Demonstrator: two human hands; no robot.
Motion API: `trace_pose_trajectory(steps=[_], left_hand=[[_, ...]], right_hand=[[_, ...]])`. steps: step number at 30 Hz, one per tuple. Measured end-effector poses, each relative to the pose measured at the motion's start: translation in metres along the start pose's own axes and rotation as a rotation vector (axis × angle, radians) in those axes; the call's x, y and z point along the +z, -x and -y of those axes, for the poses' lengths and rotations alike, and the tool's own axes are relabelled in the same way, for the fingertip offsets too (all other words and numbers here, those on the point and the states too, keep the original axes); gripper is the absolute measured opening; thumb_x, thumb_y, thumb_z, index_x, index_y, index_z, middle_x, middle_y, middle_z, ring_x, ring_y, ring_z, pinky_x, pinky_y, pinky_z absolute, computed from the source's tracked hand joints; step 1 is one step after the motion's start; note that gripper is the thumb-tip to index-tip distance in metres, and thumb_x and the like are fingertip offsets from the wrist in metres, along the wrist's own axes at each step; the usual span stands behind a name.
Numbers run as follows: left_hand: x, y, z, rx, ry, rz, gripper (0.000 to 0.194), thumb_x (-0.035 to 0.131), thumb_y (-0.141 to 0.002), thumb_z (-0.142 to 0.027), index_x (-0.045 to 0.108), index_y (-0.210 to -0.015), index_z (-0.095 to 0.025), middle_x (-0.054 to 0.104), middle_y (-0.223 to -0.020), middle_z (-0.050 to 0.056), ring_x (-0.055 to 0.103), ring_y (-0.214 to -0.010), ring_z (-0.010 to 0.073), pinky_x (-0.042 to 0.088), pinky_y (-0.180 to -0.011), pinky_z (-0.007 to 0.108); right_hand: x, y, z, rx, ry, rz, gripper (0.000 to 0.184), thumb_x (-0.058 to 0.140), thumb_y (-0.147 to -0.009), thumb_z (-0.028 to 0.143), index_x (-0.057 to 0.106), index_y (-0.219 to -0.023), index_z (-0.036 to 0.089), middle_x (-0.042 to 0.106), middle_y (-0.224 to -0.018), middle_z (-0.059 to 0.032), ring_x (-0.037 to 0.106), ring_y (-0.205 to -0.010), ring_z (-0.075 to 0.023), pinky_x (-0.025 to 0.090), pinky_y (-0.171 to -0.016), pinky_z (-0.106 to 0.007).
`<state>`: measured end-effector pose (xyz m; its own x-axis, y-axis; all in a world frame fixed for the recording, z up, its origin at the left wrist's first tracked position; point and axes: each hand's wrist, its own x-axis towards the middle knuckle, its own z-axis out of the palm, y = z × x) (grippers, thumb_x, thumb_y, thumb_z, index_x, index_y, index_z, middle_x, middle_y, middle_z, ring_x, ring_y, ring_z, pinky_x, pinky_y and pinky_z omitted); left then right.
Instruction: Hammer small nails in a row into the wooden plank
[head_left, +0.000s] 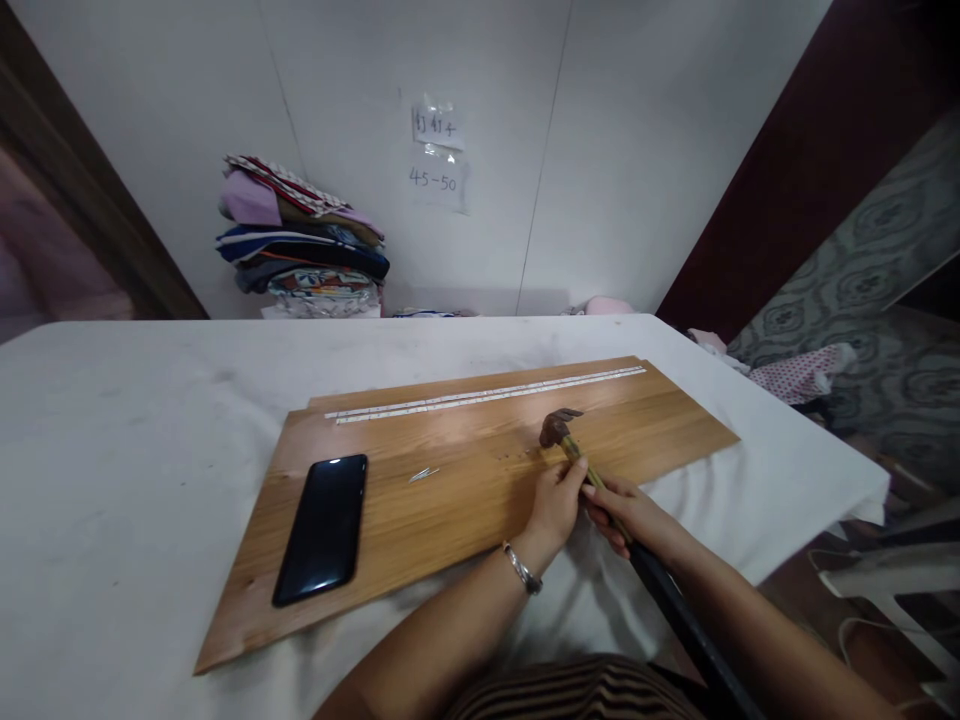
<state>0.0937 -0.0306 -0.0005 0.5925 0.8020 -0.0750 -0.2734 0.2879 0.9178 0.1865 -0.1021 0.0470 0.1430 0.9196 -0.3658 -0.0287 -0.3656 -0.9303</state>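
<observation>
A claw hammer with a rusty head and a long handle, dark toward its end, slants over the wooden board. My right hand is closed round the handle some way below the head. Higher up, my left hand, a silver bracelet at its wrist, is closed with its thumb against the handle near the head. Its other fingers are partly hidden. Just left of the hammer head, small dark marks or nail heads show on the wooden board. A few loose nails lie on the board further left.
A black phone lies at the board's left end. Two white measuring strips run along its far side. White cloth covers the table. Folded clothes are stacked at the back by the wall. A white plastic chair stands right.
</observation>
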Motion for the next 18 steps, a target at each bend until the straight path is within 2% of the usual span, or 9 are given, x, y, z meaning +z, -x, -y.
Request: trace_pose_trajectory(steps=[18], left_hand=[[-0.0003, 0.0022, -0.0015, 0.009, -0.015, -0.004, 0.044, 0.057, -0.081, -0.056, 0.061, -0.065, -0.016, 0.059, -0.057, 0.002, 0.054, -0.058, 0.0157, 0.042, -0.058, 0.027]], right_hand=[[0.0004, 0.0002, 0.0015, 0.008, -0.017, 0.014, 0.043, 0.067, -0.074, 0.058, 0.044, -0.074, 0.022, 0.046, -0.051, 0.0111, 0.033, -0.028, -0.0032, 0.032, -0.024, -0.016]])
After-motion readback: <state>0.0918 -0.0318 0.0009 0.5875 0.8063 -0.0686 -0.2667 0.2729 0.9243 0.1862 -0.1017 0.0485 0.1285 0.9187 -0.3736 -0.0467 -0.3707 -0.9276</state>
